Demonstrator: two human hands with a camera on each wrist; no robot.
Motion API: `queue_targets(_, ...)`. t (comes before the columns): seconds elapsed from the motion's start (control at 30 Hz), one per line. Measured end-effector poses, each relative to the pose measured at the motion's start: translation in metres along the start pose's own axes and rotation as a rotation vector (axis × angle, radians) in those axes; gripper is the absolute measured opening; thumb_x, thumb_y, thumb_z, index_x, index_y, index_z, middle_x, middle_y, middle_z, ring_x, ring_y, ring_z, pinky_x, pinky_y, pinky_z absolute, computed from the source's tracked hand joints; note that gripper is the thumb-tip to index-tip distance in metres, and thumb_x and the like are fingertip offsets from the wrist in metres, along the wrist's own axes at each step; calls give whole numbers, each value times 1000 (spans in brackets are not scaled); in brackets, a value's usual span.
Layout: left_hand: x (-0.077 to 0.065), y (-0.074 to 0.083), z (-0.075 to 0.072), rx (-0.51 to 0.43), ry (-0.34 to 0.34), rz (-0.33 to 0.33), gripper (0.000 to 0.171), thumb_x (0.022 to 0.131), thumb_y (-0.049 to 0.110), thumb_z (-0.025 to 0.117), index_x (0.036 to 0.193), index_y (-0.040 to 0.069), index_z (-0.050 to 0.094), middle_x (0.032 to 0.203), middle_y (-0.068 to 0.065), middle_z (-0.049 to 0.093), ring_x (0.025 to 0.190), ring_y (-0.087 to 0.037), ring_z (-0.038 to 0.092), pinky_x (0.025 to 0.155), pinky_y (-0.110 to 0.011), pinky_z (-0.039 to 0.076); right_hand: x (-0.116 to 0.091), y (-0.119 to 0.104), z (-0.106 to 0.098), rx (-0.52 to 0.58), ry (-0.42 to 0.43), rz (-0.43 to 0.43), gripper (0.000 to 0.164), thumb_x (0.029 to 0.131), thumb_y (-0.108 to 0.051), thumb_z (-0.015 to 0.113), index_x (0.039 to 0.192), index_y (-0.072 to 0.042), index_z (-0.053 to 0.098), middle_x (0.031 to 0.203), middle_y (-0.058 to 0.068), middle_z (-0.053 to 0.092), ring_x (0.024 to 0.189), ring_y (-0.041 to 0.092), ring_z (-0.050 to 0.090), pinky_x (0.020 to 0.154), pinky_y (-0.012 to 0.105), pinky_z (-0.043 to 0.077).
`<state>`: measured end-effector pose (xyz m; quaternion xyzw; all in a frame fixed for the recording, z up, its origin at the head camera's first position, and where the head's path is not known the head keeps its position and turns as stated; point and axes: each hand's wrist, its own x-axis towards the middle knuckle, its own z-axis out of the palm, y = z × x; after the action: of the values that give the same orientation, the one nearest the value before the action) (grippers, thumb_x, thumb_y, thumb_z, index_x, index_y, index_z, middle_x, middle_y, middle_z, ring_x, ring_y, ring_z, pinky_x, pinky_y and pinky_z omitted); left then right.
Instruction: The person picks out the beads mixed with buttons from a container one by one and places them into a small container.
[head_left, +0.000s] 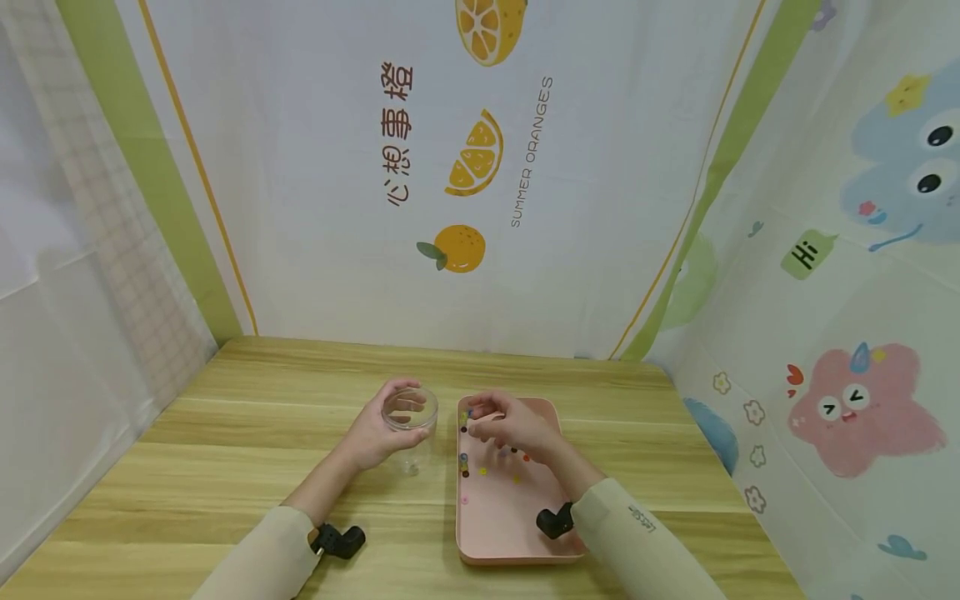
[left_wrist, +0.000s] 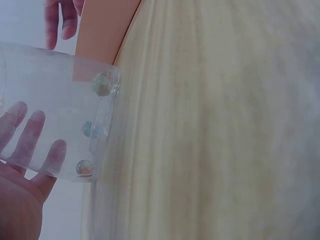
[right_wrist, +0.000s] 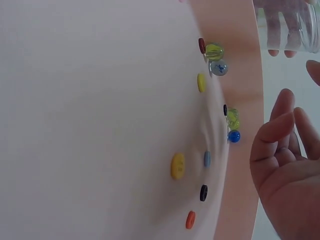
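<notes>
In the lower centre of the head view, the left hand (head_left: 372, 432) grasps a clear jar (head_left: 417, 448) with marbles (left_wrist: 102, 84) in its base. Just right, on the counter (head_left: 180, 475), a pink tray (head_left: 491, 529) bears small discs (right_wrist: 178, 166) and further marbles; above its upper part, the right hand (head_left: 519, 427) has loosely bent fingers, nothing visibly held.

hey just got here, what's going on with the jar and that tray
A person's left hand holds a clear jar with a few marbles at the bottom. The right hand hovers near the edge of a pink tray, and I see nothing held in it. Buttons and more marbles lie in the tray.
</notes>
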<state>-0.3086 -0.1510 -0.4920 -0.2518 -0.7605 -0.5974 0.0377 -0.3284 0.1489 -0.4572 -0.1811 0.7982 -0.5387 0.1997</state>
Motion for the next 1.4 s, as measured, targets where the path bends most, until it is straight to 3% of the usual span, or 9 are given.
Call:
queue_targets(0.3,0,0,0,-3,0,-1,74,94,11,85,155,2,44,143,-26,65,134,-51,62,110,-69,49,-1,-1,1,-22,-48,47,54,100,-25,78,149,-11,61,130,11,62,95,22,69,71,33,58)
queue_targets(0.7,-1,-1,0,-13,5,-2,75,93,10,85,155,0,44,143,-26,65,134,-53,62,110,-71,49,2,5,7,-65,-122,28,48,99,-19,78,143,-6,63,123,7,66,88,18,67,73,31,59)
queue_targets(0.87,-1,-1,1,-5,7,-2,72,94,11,85,153,5,46,143,-28,64,133,-51,63,110,-69,50,2,8,9,-63,-158,39,46,99,-17,79,140,-5,63,119,7,67,84,18,68,70,29,56)
queue_targets(1.2,0,0,0,-13,6,4,70,94,12,85,153,8,47,143,-28,64,134,-52,62,110,-68,50,4,17,8,-152,-130,35,40,95,-13,83,132,-9,69,119,6,71,91,14,64,71,26,53)
queue_targets(1.4,0,1,0,-4,4,-3,71,94,11,85,153,8,47,145,-28,63,135,-50,62,111,-68,50,2,24,9,-133,-108,57,40,93,-10,85,130,-8,71,118,3,73,89,12,62,70,24,52)
